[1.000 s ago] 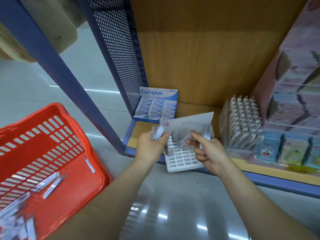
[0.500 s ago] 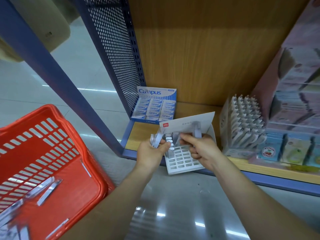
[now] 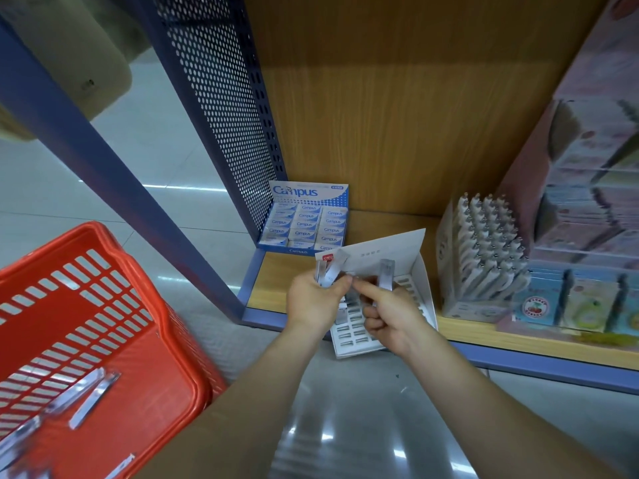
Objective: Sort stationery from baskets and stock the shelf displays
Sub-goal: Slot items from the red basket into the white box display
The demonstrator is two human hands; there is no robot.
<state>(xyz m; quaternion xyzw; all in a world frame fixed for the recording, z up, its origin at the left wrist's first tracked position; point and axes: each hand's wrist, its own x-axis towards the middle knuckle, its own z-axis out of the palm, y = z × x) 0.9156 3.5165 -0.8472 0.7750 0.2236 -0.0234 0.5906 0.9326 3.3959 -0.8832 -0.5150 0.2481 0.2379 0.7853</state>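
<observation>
Holding a small bunch of slim clear packets (image 3: 326, 275), the left hand (image 3: 313, 302) has its fingers curled round them, just above the left side of the white display box (image 3: 390, 248). The right hand (image 3: 390, 316) grips one more packet (image 3: 386, 279) upright, fingers curled, index finger stretched out to touch the left thumb. Both hands hover over the box's slotted tray; a few slots look filled, but blur hides the detail. The box sits on the wooden shelf (image 3: 518, 342), its front corner overhanging the edge, between the blue eraser box (image 3: 307, 219) and the rack of pens (image 3: 484, 257). The red basket (image 3: 114, 257) sits on the floor to the left, well apart, with loose packets (image 3: 91, 392) lying inside.
</observation>
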